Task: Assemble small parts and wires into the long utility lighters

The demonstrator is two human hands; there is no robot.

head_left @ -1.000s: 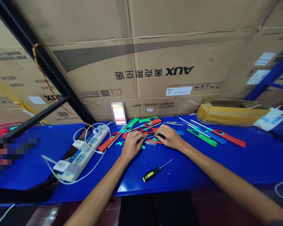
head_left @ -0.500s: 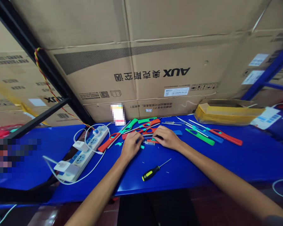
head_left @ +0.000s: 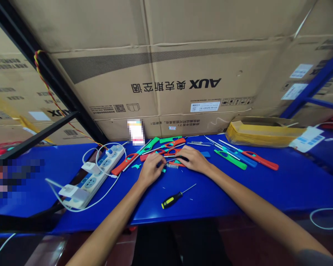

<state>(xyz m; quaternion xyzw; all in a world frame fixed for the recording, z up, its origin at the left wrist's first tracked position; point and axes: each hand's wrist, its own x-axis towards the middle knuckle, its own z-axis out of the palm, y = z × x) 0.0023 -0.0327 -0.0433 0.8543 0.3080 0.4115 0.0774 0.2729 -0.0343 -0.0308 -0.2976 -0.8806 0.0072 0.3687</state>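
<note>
My left hand (head_left: pixel 152 169) rests on the blue tabletop with thumb and fingers closed together; whatever they pinch is too small to make out. Close by, my right hand (head_left: pixel 194 159) has curled fingers at a red-orange lighter casing (head_left: pixel 172 152), its thumb lower down; I cannot make out its hold. Between the hands lie a clear lighter fuel tank (head_left: pixel 172 166) and a red casing piece with a green part (head_left: pixel 177 163). A small teal piece (head_left: pixel 163 170) sits by my left fingertips. Nearer me is a black-and-yellow screwdriver (head_left: pixel 172 200).
Long-nosed lighters, red (head_left: pixel 124 164) and green (head_left: pixel 151 145), lie left; red (head_left: pixel 262 160), blue (head_left: pixel 246 159) and green (head_left: pixel 233 160) ones lie right. A white power strip (head_left: pixel 96 177) with chargers and loose cables stands left. A yellow-taped carton (head_left: pixel 263 135) sits back right, before a large cardboard wall (head_left: pixel 169 66).
The whole view has shifted slightly, so things appear a little further left and up. My right thumb stands further from its fingers. My left hand stays closed in nearly the same place.
</note>
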